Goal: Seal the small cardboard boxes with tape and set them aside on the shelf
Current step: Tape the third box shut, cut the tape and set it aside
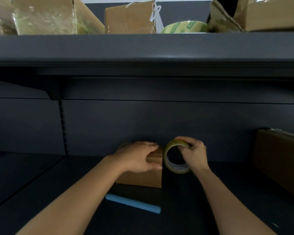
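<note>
A small brown cardboard box (143, 178) stands on the dark lower shelf (41, 192) in the middle of the view. My left hand (139, 157) lies over its top, fingers curled round the upper right edge. Right beside the box, my right hand (196, 156) grips a roll of clear tape (175, 156), held upright with its open core facing me. The roll touches the box's right top corner.
A light blue cylinder (133, 203) lies on the shelf in front of the box. A larger brown box (278, 160) sits at the right. The upper shelf (143, 48) carries several taped boxes and another tape roll (185, 28).
</note>
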Available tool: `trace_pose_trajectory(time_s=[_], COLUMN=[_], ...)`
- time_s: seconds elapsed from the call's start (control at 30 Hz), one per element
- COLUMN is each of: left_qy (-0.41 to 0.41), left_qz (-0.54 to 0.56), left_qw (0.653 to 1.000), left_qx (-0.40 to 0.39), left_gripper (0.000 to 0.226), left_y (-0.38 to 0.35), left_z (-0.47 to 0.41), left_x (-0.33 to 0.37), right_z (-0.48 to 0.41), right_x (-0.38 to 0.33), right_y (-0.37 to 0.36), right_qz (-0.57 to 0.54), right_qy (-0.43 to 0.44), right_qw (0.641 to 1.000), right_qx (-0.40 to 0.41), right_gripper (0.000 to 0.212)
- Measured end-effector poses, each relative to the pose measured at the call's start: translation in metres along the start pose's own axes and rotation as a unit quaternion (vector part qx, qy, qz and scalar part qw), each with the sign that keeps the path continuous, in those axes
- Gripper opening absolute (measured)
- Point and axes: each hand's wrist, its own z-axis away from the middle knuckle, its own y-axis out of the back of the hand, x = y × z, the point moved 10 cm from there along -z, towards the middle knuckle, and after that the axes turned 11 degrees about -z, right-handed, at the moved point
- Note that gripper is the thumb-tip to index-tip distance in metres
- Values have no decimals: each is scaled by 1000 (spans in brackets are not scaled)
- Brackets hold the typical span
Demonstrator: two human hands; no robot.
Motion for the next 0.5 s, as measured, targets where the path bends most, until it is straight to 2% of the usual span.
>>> trace_pose_trajectory(time_s=[0.13,0.27,0.33,0.4,0.5], left_qy=[54,25,11,26,63], left_qz=[-75,-83,-47,35,123], left_qw=[995,996,998,998,990], left_qx=[-32,-37,-45,-46,8], left_gripper=[101,97,96,100,104], left_y=[-9,-6,-6,-3,12], left_z=[1,-9,-12,-12,-6], left_x=[-16,-5,-1,-6,-21], right_z=[1,1,0,-3,-5], right_x=[-1,-5,-8,-13,-20], right_y=[-2,-6,-7,-5,-1], right_qz=[2,17,25,17,-73], right_qy=[-5,-2,-3,-1,-32], right_qw=[1000,1000,999,999,997], right_qx=[-9,-21,-29,-31,-12], right_gripper=[31,34,35,38,42])
